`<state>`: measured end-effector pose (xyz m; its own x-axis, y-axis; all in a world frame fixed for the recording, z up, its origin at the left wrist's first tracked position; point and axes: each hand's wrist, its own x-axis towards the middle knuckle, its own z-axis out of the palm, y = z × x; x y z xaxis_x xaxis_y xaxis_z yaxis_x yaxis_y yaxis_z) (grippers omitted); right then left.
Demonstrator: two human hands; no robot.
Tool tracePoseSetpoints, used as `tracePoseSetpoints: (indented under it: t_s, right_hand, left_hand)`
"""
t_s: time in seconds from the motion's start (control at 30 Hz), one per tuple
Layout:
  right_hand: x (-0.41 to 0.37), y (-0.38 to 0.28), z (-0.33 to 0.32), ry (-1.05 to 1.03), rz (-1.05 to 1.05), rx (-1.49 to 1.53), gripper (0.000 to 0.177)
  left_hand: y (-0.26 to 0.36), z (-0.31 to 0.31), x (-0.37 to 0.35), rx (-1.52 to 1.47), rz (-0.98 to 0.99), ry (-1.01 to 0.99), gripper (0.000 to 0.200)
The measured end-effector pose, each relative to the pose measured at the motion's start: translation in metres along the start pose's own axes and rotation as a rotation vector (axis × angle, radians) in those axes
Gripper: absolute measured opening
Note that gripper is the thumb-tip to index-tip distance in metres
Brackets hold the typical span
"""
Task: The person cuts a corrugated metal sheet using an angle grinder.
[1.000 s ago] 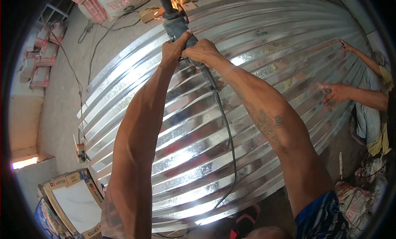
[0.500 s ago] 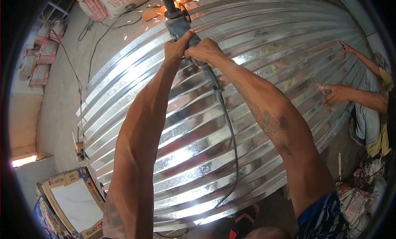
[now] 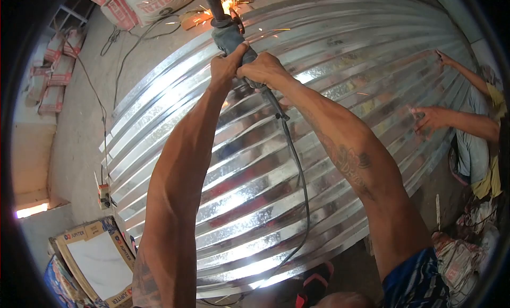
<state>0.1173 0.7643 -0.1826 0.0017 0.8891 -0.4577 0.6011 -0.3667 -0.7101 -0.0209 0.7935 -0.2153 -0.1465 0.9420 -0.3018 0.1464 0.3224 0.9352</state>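
Both arms reach forward over a shiny corrugated metal sheet [image 3: 255,191]. My left hand [image 3: 227,66] is wrapped round the body of an angle grinder [image 3: 229,38], its thumb along the top. Close behind it, my right hand [image 3: 261,69] is closed on the same tool nearer the cord end. The grinder's side handle [image 3: 214,4] points away at the top. Bright sparks [image 3: 229,2] fly from its disc at the sheet's far edge; glare and the tool partly hide the disc. A black power cord [image 3: 298,175] trails from the grinder back across the sheet.
Another person's hands [image 3: 430,119] are over the sheet's right side. Printed sacks [image 3: 154,4] lie at the far left, with cables on the floor. A power outlet box [image 3: 103,195] stands by the sheet's left edge. A cardboard-framed box [image 3: 98,263] sits at lower left.
The grinder has shifted very slightly, with both hands still around it. The spray of sparks is brighter and reaches higher, and stray sparks cross the sheet to the right.
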Motion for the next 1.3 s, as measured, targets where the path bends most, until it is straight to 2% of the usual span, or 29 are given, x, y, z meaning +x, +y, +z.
tracePoseSetpoints:
  t_s: [0.07, 0.17, 0.47, 0.57, 0.83, 0.93, 1.03, 1.23, 1.3]
  right_hand:
    - [0.000, 0.003, 0.001, -0.018, -0.004, 0.026, 0.059]
    - [-0.003, 0.004, -0.001, -0.045, -0.018, 0.072, 0.059]
    - [-0.013, 0.004, -0.010, -0.022, 0.019, 0.022, 0.061]
    - [-0.018, 0.002, -0.012, -0.028, 0.025, 0.020, 0.061]
    - [-0.008, 0.008, -0.007, -0.041, 0.011, 0.097, 0.061]
    - [-0.013, 0.008, -0.008, -0.011, 0.005, 0.138, 0.041]
    - [-0.013, 0.008, -0.009, -0.041, 0.034, 0.082, 0.057]
    - [-0.017, 0.009, -0.008, -0.036, 0.011, 0.079, 0.055]
    - [-0.024, 0.007, -0.010, -0.034, 0.015, 0.090, 0.045]
  left_hand:
    - [-0.005, 0.000, 0.004, -0.014, 0.035, -0.010, 0.075]
    - [-0.005, 0.001, 0.001, 0.025, 0.022, -0.011, 0.057]
    - [0.010, 0.007, -0.017, 0.098, 0.026, -0.008, 0.061]
    - [0.011, 0.005, -0.015, 0.102, -0.026, -0.022, 0.073]
    - [0.004, 0.004, -0.005, 0.158, -0.023, -0.022, 0.079]
    - [0.003, 0.004, -0.003, 0.181, -0.016, -0.027, 0.080]
    - [0.003, 0.004, -0.006, 0.164, -0.003, -0.036, 0.081]
    - [0.000, 0.002, -0.004, 0.188, -0.013, -0.047, 0.082]
    - [0.000, 0.002, -0.005, 0.212, -0.033, -0.041, 0.082]
